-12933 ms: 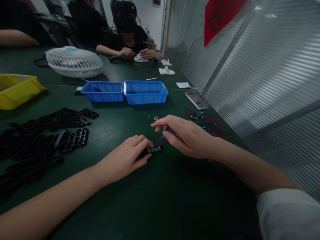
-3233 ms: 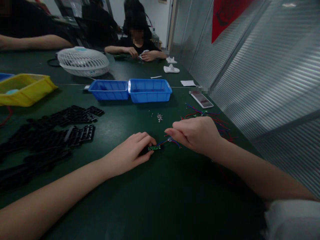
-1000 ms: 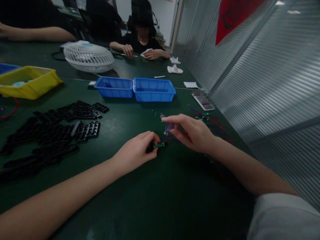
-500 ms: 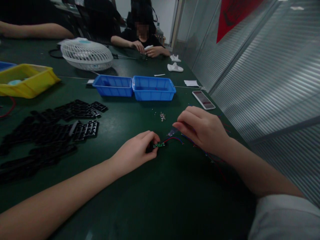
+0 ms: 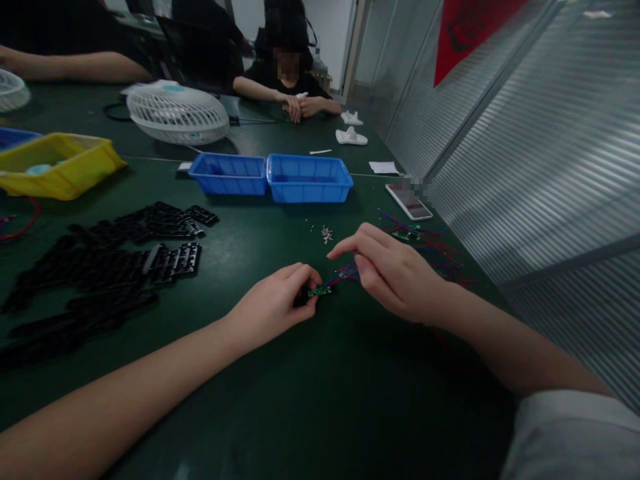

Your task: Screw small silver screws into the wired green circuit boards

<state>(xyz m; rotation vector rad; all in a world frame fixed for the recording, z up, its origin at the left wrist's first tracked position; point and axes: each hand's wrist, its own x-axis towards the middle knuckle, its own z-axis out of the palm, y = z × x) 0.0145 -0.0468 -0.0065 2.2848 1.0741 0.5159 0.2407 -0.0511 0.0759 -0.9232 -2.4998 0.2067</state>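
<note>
My left hand (image 5: 273, 305) rests on the dark green table (image 5: 310, 387), fingers curled and pinched on a small black part with a little green circuit board (image 5: 319, 291) at its end. Red and blue wires (image 5: 340, 275) run from the board to my right hand (image 5: 395, 272). My right hand is closed, thumb and fingers gripping a small purple-handled tool (image 5: 349, 271) just right of the board, index finger stretched out above it. A small heap of tiny screws (image 5: 327, 233) lies a little beyond both hands.
Two blue bins (image 5: 270, 177) stand side by side beyond the screws. Black plastic parts (image 5: 105, 260) spread over the left. A yellow bin (image 5: 60, 165), a white fan (image 5: 177, 115), a phone (image 5: 409, 201) and wired boards (image 5: 425, 243) lie around. A person works at the far end.
My right hand has come down and left, closer to the circuit board, and its index finger has stretched out. My left hand has kept its grip in the same place.
</note>
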